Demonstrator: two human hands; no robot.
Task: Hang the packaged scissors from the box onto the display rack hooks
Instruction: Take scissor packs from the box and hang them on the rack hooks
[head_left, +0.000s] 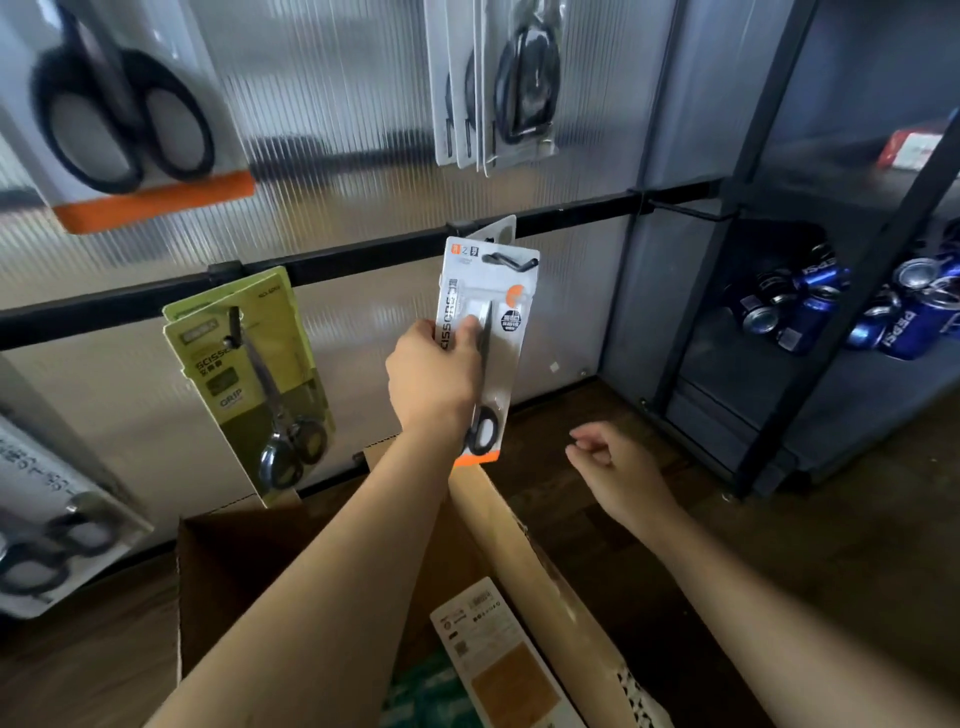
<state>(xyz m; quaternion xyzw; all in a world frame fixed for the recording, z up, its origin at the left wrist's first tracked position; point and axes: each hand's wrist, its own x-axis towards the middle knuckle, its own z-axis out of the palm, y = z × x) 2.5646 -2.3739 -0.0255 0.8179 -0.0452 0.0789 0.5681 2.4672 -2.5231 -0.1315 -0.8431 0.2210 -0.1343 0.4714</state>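
Left hand, fingers pinching scissors pack on hook

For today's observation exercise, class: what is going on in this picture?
A person is stocking a display rack. The left hand holds a white pack of scissors with its top hole on a black hook of the rail. The right hand hangs loosely curled and holds nothing. A cardboard box stands open below, and green packs hang on the neighbouring hook.
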